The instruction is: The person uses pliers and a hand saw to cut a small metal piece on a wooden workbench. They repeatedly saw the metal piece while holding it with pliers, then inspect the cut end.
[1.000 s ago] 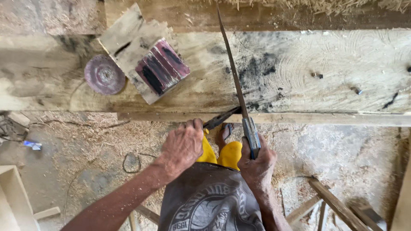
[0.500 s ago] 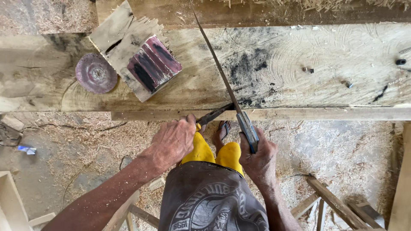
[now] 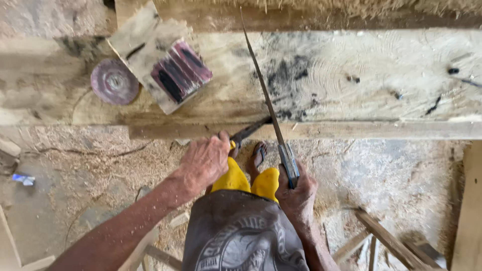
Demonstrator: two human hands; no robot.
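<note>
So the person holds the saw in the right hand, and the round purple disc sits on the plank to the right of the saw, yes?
Not quite. The head view shows the purple disc lying on the plank to the left of the saw, not the right. The right hand does hold the saw.

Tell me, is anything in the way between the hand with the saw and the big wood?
Nothing visible is. The right hand already grips the handsaw, whose blade lies across the plank. The left hand holds a dark tool beside it.

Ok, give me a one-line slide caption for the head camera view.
Right hand holds a handsaw over a wooden plank; left hand grips a dark tool at its edge.
</note>
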